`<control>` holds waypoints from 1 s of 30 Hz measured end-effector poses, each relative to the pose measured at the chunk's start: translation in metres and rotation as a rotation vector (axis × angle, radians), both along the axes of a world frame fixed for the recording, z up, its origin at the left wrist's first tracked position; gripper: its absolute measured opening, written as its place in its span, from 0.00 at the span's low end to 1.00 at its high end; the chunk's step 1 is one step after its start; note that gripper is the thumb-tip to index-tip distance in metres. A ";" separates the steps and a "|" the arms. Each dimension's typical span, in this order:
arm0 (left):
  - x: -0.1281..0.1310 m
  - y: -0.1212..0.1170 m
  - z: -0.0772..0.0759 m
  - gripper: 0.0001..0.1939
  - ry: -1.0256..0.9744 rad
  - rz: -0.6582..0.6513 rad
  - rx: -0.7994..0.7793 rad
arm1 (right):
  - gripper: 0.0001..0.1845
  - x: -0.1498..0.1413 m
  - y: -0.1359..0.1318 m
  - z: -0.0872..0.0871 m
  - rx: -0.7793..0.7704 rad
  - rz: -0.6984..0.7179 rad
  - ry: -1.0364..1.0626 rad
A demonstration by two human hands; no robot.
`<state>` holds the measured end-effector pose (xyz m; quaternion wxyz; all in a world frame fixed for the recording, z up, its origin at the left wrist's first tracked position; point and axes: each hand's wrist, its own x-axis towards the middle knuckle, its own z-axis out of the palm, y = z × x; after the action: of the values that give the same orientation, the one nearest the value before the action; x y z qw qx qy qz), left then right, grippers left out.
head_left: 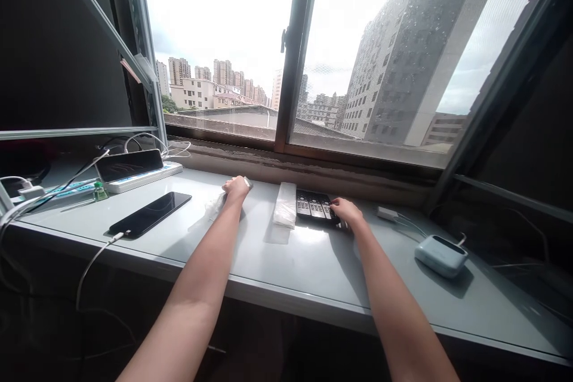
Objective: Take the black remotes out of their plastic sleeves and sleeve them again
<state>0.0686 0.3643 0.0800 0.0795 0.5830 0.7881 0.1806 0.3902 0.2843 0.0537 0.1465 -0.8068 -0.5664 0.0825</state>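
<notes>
My left hand (235, 187) is closed in a fist over the desk, left of centre. A small greyish end pokes out at its thumb side, but I cannot make out what it belongs to. Crumpled clear plastic (215, 208) lies beside and below that hand. Several black remote controls (312, 206) with light buttons lie side by side near the window wall. My right hand (347, 211) has its fingers closed on the right-hand remote control of the row. Along the row's left side rests a white, plastic-wrapped packet (285, 205).
On the left, a black phone (152, 213) lies plugged into a white cable, with a second phone (129, 165) propped by a power strip (145, 178). A small green bottle (99, 191) stands nearby. At right are a pale blue box (441, 255) and a white charger (387, 213).
</notes>
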 end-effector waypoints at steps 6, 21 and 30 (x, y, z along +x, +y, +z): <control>0.005 0.000 0.001 0.20 0.074 0.027 0.052 | 0.22 -0.001 0.000 0.001 -0.012 0.003 -0.017; 0.017 -0.012 0.007 0.16 -0.115 -0.067 0.464 | 0.21 -0.002 0.000 0.000 0.006 0.007 -0.039; 0.038 0.002 0.011 0.24 -1.050 0.107 0.542 | 0.21 -0.011 -0.006 0.005 0.056 -0.037 -0.057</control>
<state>0.1061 0.3658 0.0910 0.2978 0.3744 0.5975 0.6435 0.3794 0.2781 0.0588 0.1546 -0.8148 -0.5572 0.0410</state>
